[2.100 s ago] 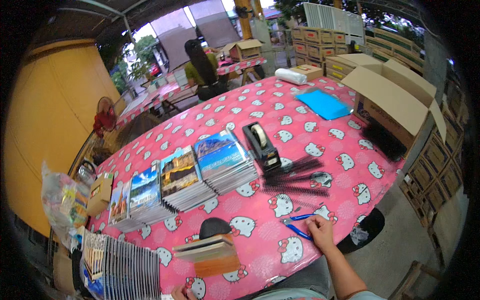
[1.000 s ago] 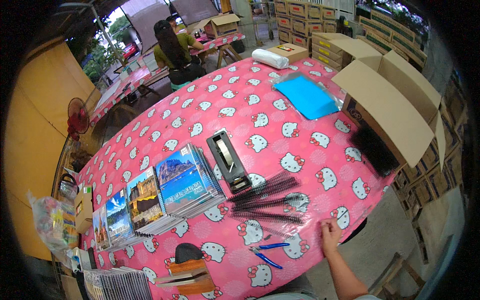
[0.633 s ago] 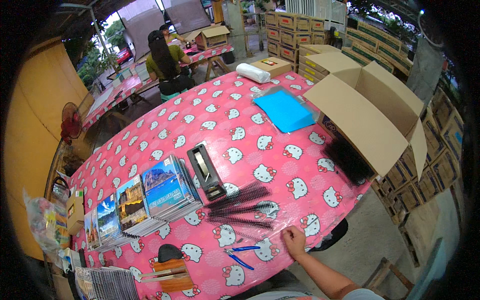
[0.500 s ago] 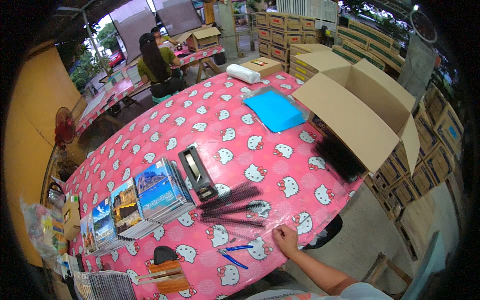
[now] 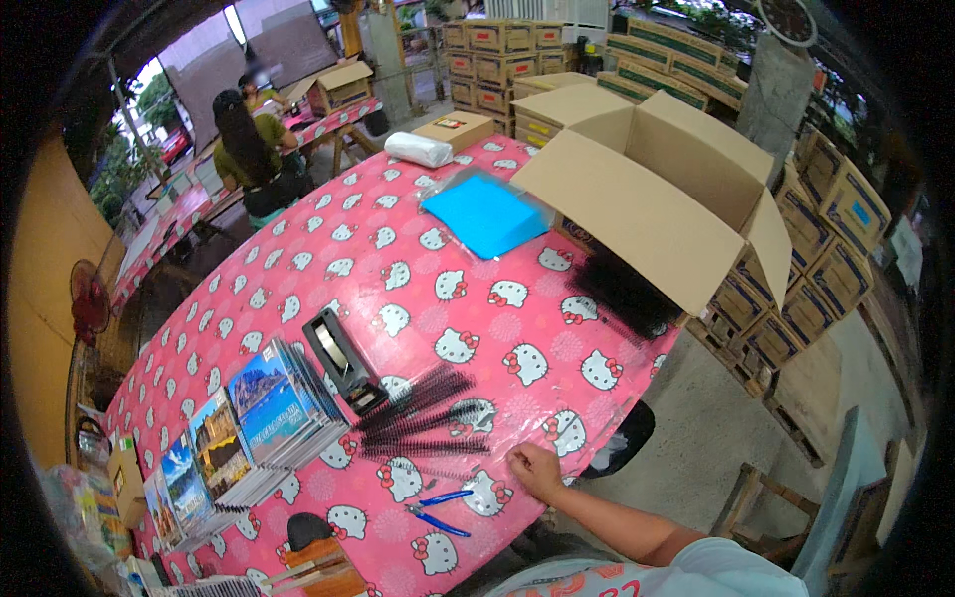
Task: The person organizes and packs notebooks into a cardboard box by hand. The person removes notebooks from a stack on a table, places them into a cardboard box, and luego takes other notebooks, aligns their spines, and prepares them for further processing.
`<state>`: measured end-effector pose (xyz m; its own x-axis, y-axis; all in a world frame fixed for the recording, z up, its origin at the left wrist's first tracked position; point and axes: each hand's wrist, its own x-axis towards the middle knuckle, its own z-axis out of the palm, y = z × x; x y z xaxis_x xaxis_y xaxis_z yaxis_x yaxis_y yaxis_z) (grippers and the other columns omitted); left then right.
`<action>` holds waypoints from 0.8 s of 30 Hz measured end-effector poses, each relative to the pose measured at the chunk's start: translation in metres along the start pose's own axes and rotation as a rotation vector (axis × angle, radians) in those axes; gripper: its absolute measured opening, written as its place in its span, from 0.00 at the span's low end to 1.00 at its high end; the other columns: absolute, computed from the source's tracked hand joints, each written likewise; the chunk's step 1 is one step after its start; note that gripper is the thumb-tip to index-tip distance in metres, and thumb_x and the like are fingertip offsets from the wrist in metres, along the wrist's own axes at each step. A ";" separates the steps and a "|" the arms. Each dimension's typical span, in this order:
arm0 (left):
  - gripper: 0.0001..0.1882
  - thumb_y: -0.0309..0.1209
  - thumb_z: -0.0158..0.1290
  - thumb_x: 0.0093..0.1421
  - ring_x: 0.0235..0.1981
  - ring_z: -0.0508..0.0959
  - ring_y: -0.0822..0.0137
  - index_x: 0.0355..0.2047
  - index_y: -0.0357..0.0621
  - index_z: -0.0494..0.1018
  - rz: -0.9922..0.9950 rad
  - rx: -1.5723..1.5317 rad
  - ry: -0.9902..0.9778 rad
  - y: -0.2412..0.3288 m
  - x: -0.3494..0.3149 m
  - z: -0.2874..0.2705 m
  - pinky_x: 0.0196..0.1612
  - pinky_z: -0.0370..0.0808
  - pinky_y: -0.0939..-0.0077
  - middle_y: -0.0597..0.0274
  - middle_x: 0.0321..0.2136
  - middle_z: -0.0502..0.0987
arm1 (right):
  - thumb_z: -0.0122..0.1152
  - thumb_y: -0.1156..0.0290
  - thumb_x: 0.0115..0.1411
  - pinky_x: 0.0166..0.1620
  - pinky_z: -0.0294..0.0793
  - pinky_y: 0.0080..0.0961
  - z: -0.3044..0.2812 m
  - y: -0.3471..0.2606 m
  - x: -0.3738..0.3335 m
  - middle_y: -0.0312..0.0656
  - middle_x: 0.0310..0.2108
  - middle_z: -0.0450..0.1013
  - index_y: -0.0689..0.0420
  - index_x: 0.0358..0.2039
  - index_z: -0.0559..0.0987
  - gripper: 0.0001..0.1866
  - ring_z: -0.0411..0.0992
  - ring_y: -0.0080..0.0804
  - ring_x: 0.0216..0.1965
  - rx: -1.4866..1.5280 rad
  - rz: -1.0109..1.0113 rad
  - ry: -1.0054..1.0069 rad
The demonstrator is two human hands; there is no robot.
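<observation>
Across from where I'm standing, a person in olive (image 5: 249, 159) is sitting by a far table (image 5: 189, 206) — over left, a red fan (image 5: 90, 298) is standing near a yellow sheet (image 5: 50, 328). Brown cartons (image 5: 502, 67) are rising in stacks, a grey pillar (image 5: 786, 95) standing near them.

The blue notebook cover (image 5: 264, 393) (like the shirt (image 5: 696, 577)) bears lettering (image 5: 275, 425).

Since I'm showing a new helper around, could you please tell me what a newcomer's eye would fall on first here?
Probably the bright pink cloth with cat faces, covering the large table, and the big open box at its far right, a blue sheet to its left. Next come the photo-covered notebooks at left, and blue pliers left of the right hand.
</observation>
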<state>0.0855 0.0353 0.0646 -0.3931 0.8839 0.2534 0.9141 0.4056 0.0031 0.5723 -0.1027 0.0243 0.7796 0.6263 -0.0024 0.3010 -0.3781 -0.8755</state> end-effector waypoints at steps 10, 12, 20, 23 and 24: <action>0.23 0.48 0.41 0.57 0.32 0.76 0.50 0.43 0.45 0.69 -0.022 0.144 0.040 -0.016 0.008 0.007 0.31 0.73 0.57 0.49 0.36 0.74 | 0.56 0.67 0.52 0.26 0.67 0.20 0.002 0.008 0.001 0.39 0.21 0.73 0.59 0.28 0.77 0.09 0.69 0.23 0.22 0.090 -0.024 0.002; 0.23 0.49 0.41 0.57 0.31 0.76 0.50 0.43 0.45 0.70 -0.017 0.147 0.056 -0.016 0.009 0.007 0.30 0.73 0.57 0.49 0.35 0.75 | 0.56 0.68 0.52 0.26 0.67 0.19 -0.011 0.001 -0.001 0.37 0.20 0.72 0.60 0.27 0.77 0.08 0.68 0.20 0.22 0.179 0.004 0.003; 0.17 0.44 0.50 0.53 0.30 0.75 0.51 0.34 0.44 0.72 -0.122 0.037 0.291 -0.038 0.029 0.009 0.32 0.72 0.57 0.50 0.31 0.74 | 0.58 0.70 0.51 0.25 0.68 0.21 -0.210 -0.073 0.050 0.40 0.21 0.71 0.59 0.26 0.77 0.06 0.68 0.26 0.21 -0.269 -0.491 0.442; 0.15 0.43 0.53 0.51 0.29 0.74 0.52 0.31 0.44 0.72 -0.183 -0.163 0.585 -0.038 0.072 0.001 0.34 0.72 0.56 0.52 0.29 0.74 | 0.54 0.73 0.53 0.31 0.67 0.18 -0.321 -0.094 0.078 0.35 0.22 0.70 0.62 0.26 0.74 0.05 0.67 0.20 0.25 -0.092 -0.372 0.678; 0.15 0.42 0.53 0.51 0.29 0.74 0.52 0.31 0.44 0.72 -0.180 -0.256 0.706 -0.029 0.092 -0.004 0.34 0.71 0.55 0.52 0.29 0.74 | 0.53 0.73 0.54 0.31 0.66 0.16 -0.358 -0.083 0.087 0.35 0.23 0.70 0.63 0.29 0.74 0.06 0.67 0.18 0.26 -0.095 -0.406 0.718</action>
<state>0.0231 0.1041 0.0919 -0.4596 0.4161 0.7846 0.8703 0.3869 0.3047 0.8120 -0.2609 0.2696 0.7514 0.1510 0.6423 0.6546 -0.2929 -0.6969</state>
